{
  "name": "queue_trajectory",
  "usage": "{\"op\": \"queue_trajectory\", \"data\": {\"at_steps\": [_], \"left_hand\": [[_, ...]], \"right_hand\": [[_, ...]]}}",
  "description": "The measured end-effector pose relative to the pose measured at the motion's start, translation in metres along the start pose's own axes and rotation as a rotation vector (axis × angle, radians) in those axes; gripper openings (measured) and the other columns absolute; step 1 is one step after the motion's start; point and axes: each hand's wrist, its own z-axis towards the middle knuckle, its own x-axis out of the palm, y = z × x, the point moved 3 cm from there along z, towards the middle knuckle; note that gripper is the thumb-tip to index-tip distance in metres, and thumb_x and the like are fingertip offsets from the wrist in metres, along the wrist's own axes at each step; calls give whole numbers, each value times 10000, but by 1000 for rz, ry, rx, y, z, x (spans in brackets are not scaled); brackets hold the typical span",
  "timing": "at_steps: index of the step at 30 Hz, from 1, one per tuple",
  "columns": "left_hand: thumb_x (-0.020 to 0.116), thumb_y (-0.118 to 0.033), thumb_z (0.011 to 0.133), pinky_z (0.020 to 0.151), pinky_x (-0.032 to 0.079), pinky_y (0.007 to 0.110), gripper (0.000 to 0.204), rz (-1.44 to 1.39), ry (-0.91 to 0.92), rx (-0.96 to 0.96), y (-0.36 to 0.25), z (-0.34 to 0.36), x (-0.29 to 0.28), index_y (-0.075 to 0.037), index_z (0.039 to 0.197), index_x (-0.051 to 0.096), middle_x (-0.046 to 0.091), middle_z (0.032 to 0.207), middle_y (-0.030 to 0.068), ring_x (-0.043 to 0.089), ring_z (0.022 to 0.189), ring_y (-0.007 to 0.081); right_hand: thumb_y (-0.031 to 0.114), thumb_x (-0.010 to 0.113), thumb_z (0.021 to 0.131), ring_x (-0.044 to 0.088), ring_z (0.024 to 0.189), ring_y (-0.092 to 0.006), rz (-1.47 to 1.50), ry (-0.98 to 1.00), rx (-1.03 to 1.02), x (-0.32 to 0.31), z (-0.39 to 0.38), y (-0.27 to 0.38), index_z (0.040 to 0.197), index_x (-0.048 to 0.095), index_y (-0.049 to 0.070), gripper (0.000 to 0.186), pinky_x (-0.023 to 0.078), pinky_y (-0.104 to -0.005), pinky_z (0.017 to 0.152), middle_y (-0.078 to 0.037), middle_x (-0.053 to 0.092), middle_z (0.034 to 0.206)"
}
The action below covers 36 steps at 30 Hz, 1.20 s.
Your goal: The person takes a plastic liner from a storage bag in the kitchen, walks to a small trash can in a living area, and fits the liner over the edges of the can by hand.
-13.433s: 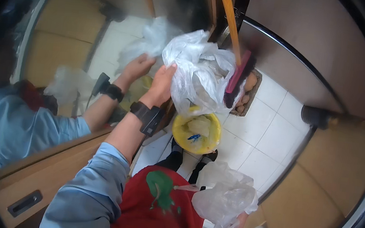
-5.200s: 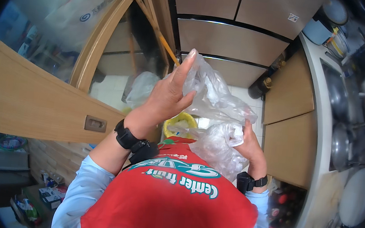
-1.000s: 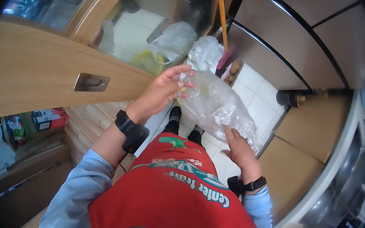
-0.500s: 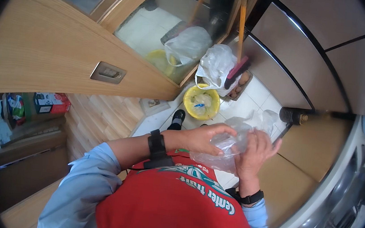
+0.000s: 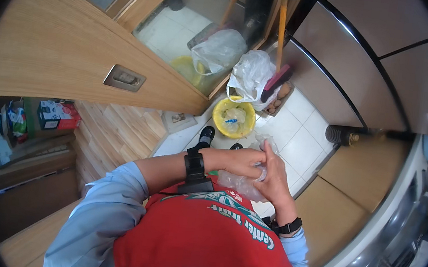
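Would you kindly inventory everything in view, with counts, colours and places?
Plastic bag: one, clear, near centre
Bin: one, yellow, on the floor
Carrier bag: one, white, beyond the bin
Broom: one, orange, by the carrier bag
Tray: one, brown, beside the carrier bag
Round items: several, brown, in the tray
Door: one, tan, left
Box: one, red-white, left
Cabinet doors: two, tan, right
Panelled unit: one, taupe, upper right
Apron: one, red, lower centre
Shoes: two, dark, below the bin
Wristbands: two, black, wrists
Left hand, right hand: one each, at the plastic bag
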Motion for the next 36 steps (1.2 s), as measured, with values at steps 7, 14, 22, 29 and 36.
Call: {"op": "queue_trajectory", "data": {"at_steps": [7, 14, 22, 29, 36], "left_hand": [[551, -68, 817, 919, 409, 312, 321, 171, 20, -23, -20, 3, -6, -13, 1132, 526, 583, 1102, 125, 544, 1045, 198], [588, -104, 834, 974, 363, 325, 628, 8, -148, -47, -17, -14, -32, -78, 1370, 263, 487, 1242, 113, 470, 1153, 214], [818, -350, 594, 1098, 154, 395, 1208, 244, -397, -155, 30, -28, -14, 6, 1407, -2, 149, 1417, 282, 120, 1345, 392], [822, -174, 519, 1088, 197, 370, 1159, 341, -580, -53, 12, -46, -14, -70, 1423, 104, 188, 1431, 213, 189, 1333, 362], [820, -264, 535, 918, 403, 368, 1034, 343, -457, -99, -9, -97, -12, -68, 1380, 256, 545, 1155, 149, 531, 1061, 320]], "right_hand": [[86, 735, 642, 613, 765, -351, 31, -132, 428, 8, -2, -35, 1292, 441, 118, 714, 489, -369, 662, -134, 646, 829], [73, 656, 656, 599, 733, -315, -33, -219, 326, 3, -9, -56, 853, 628, 40, 202, 481, -361, 680, -146, 623, 828], [31, 584, 636, 519, 964, -343, 346, -364, 44, -5, 2, -32, 832, 582, 57, 198, 325, -481, 955, -157, 572, 1014], [232, 445, 859, 554, 980, -231, 1517, -286, 625, 46, 9, -24, 1056, 535, 49, 283, 450, -383, 875, -76, 577, 1025], [347, 404, 890, 507, 1068, -263, 1707, 42, 589, 90, 25, -9, 1142, 523, 47, 410, 430, -415, 901, -110, 534, 1132]]}}
